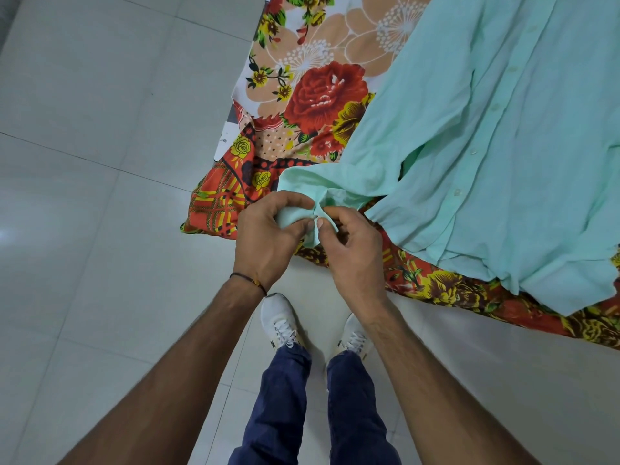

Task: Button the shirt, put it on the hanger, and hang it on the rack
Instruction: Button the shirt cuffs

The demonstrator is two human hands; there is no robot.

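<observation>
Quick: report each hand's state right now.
Left hand: closed, pinching the cuff of the mint shirt.
Right hand: closed, pinching the same cuff.

navy trousers [278,414] are worn, creased at the knee. just beyond the trousers' cuffs, white laced trainers [280,322] with a dark side mark are seen. up and left of the trousers, a thin dark thread band [248,284] with a small orange bead is worn behind the left hand [268,229]. forearms [188,357] are left uncovered.
</observation>
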